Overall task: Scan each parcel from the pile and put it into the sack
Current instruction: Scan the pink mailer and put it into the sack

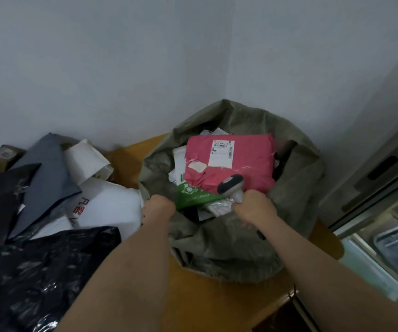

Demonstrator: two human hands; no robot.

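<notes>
now, both hands at the mouth of the sack

the pink parcel (231, 161) lies flat on top of the other parcels inside the olive sack (296, 188), filling the far right part of its open mouth. its long axis runs left to right across my view, and its white shipping label (221, 153) faces up near the far edge, with the barcode strip at the far end. under its near left corner a green parcel (196, 194) sticks out toward my left hand, and white and grey packets show beneath both.

my left hand (158, 206) is at the near left rim of the sack, back of the hand up, fingers curled over the edge; i cannot tell for sure whether they pinch the fabric or the green parcel's corner. the forearm comes in straight from the lower left.

my right hand (255, 207) is closed around the handle of the scanner (231, 185), whose grey head rises above my fist and tilts toward the pink parcel, overlapping its near edge. that forearm reaches in from the lower right, over the sack's folded near rim.

the pile (49, 200) of black, grey and white parcels sits just left of the sack on the wooden table (207, 303).
</notes>
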